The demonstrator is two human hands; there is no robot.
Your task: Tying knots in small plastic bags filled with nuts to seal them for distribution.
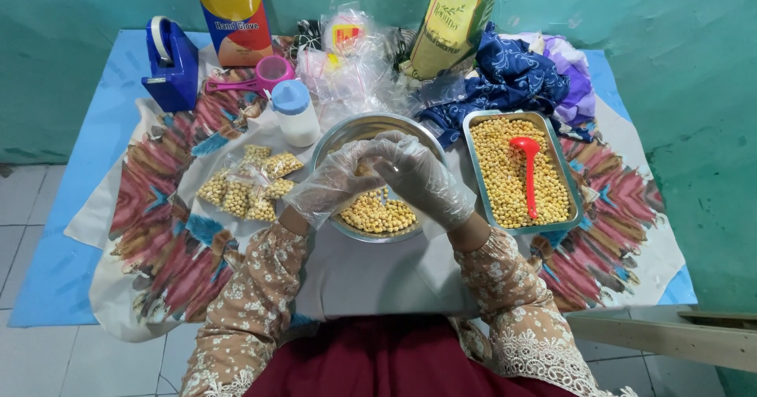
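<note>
Clear plastic gloves cover both hands: the left hand (331, 182) and right hand (420, 178) meet fingertip to fingertip over the round steel bowl (335, 141), pinching something too hidden to identify. Yellow beans (382, 212) lie in that bowl, beside the rectangular tray (569, 178) with its red scoop (527, 168).

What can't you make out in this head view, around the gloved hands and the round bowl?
- Fingertips of left hand and right hand: they overlap, hiding anything held.
- Far half of the round bowl: covered by both hands.
- Tall yellow bag: top cut off by the frame edge.
</note>
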